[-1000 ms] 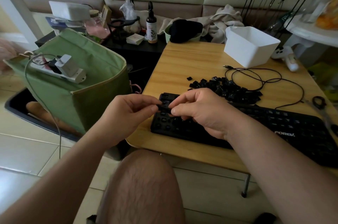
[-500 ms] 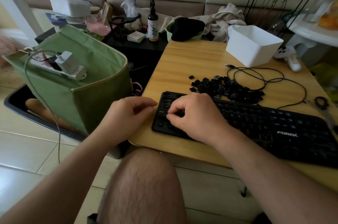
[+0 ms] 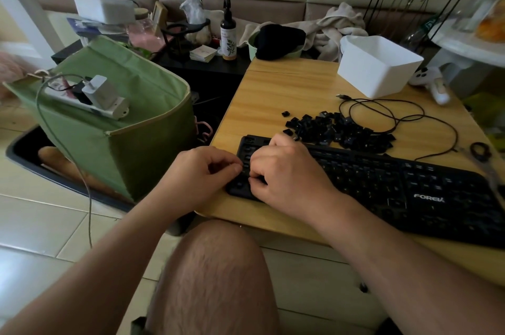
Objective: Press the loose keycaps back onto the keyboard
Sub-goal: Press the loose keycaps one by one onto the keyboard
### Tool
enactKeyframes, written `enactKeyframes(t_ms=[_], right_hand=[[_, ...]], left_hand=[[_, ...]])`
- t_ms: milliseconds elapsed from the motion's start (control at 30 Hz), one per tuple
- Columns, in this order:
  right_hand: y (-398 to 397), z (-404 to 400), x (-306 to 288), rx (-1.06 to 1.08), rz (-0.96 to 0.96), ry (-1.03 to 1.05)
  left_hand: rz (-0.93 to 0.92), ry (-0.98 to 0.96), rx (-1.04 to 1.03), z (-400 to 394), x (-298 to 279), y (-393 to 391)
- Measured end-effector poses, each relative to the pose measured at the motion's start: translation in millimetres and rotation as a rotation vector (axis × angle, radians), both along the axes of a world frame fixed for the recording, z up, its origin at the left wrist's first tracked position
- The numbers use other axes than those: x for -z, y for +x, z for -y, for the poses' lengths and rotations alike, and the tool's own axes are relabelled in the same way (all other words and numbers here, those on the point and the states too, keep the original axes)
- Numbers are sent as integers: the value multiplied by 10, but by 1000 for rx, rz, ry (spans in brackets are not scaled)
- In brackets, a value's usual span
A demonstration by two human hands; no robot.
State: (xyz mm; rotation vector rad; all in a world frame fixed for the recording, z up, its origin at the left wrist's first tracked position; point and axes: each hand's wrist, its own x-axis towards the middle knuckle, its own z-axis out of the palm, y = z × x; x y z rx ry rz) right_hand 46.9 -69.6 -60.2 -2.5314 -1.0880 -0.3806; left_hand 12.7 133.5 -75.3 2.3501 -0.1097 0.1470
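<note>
A black keyboard (image 3: 410, 192) lies along the near edge of the wooden table (image 3: 273, 94). Its left end shows bare key sockets. A pile of loose black keycaps (image 3: 341, 129) sits just behind it, with one stray cap (image 3: 285, 113) to the left. My right hand (image 3: 287, 173) is over the keyboard's left end, its fingers curled down and thumb and forefinger pinching a keycap against the board; the cap is mostly hidden. My left hand (image 3: 202, 173) is curled at the keyboard's left edge, fingertips touching the rim, and I see nothing in it.
The keyboard's cable (image 3: 382, 113) loops behind the keycap pile. A white tub (image 3: 377, 67) stands at the back right, scissors (image 3: 481, 154) lie at the right edge. A green fabric bin (image 3: 114, 127) with a power strip stands left of the table. My knee is below the table's front.
A second ago both hands pinched a keycap above the keyboard's left end. The right hand has since brought it down onto the board, and the left hand has drawn back to the keyboard's edge.
</note>
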Motion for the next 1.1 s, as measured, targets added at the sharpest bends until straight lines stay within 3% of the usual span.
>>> enactKeyframes(t_ms=[200, 567, 733, 867, 1100], right_hand=[[20, 46, -54, 4, -116, -75], [-64, 111, 70, 16, 43, -147], [-60, 149, 106, -5, 49, -107], [-37, 217, 131, 36, -42, 81], [350, 602, -56, 298, -142, 218]], left_hand=[[7, 16, -1, 23, -2, 20], [-67, 48, 1, 1, -16, 81], [-7, 0, -52, 46, 40, 34], [-51, -108, -125, 100, -67, 122], [-43, 168, -31, 465, -393, 714]])
